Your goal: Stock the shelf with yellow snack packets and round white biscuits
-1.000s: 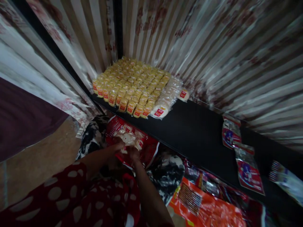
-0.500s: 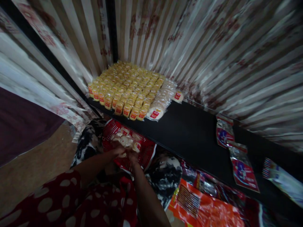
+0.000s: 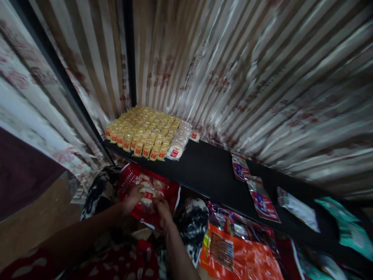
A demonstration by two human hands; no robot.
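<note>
A red plastic basket [image 3: 128, 175] rests on my lap, with several small clear-wrapped pale cakes in it. Over the basket, my left hand [image 3: 133, 197] and my right hand [image 3: 162, 210] grip one wrapped white cake [image 3: 148, 194] from its two sides. A red label shows on that packet; my fingertips are partly blurred. Beyond the basket, tight rows of yellow wrapped cakes [image 3: 142, 130] stand on a black shelf [image 3: 204, 163]. Along their right side runs a row of white wrapped cakes [image 3: 176, 151], the front one showing its red label.
One white packet [image 3: 194, 135] lies behind the white row. To the right on the shelf are red-and-purple packets [image 3: 262, 200], a white-and-blue packet [image 3: 300, 210] and green packets [image 3: 344, 225]. Below the shelf is an orange bag [image 3: 241, 256]. A striped curtain [image 3: 204, 70] hangs behind.
The view has swung to the right and upward. My hands, close together over the basket before, are now apart with a labelled white cake between them.
</note>
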